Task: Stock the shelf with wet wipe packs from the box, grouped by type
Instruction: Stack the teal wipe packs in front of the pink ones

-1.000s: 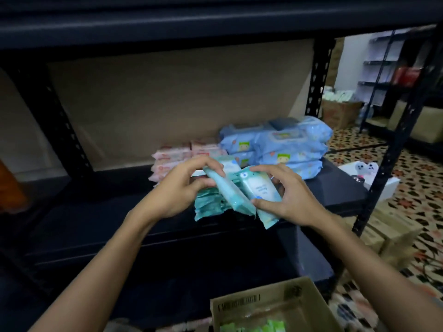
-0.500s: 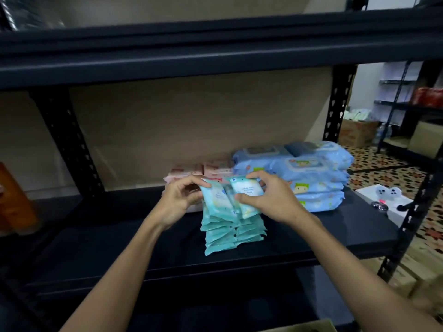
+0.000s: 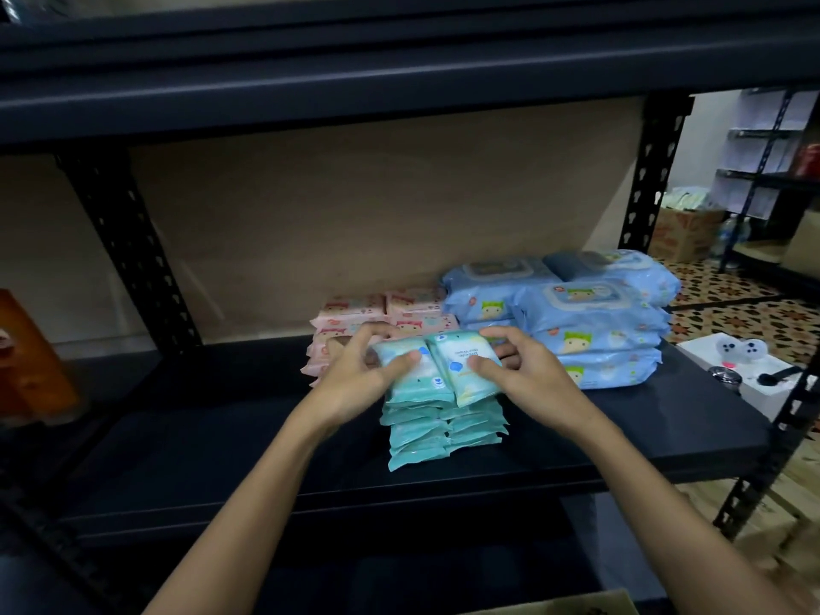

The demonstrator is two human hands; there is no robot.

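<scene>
Two side-by-side stacks of small teal wipe packs (image 3: pixel 437 430) stand on the dark shelf board (image 3: pixel 222 441). My left hand (image 3: pixel 355 375) grips the top pack of the left stack (image 3: pixel 410 372), thumb on its face. My right hand (image 3: pixel 523 370) grips the top pack of the right stack (image 3: pixel 463 366) the same way. Both top packs rest on their stacks. Behind them lie pink wipe packs (image 3: pixel 355 310). To the right is a pile of large blue wipe packs (image 3: pixel 590 321). Only the top edge of the cardboard box (image 3: pixel 577 605) shows at the bottom.
The upper shelf beam (image 3: pixel 399 82) hangs low over the working space. Black perforated uprights (image 3: pixel 128 250) stand at left and right. An orange object (image 3: pixel 31 361) sits at the far left. A white box (image 3: pixel 745 375) and more shelving are on the patterned floor to the right.
Both hands have lowered the two teal packs flat onto the tops of the stacks, side by side. The view has tilted up, and the cardboard box has nearly left the frame.
</scene>
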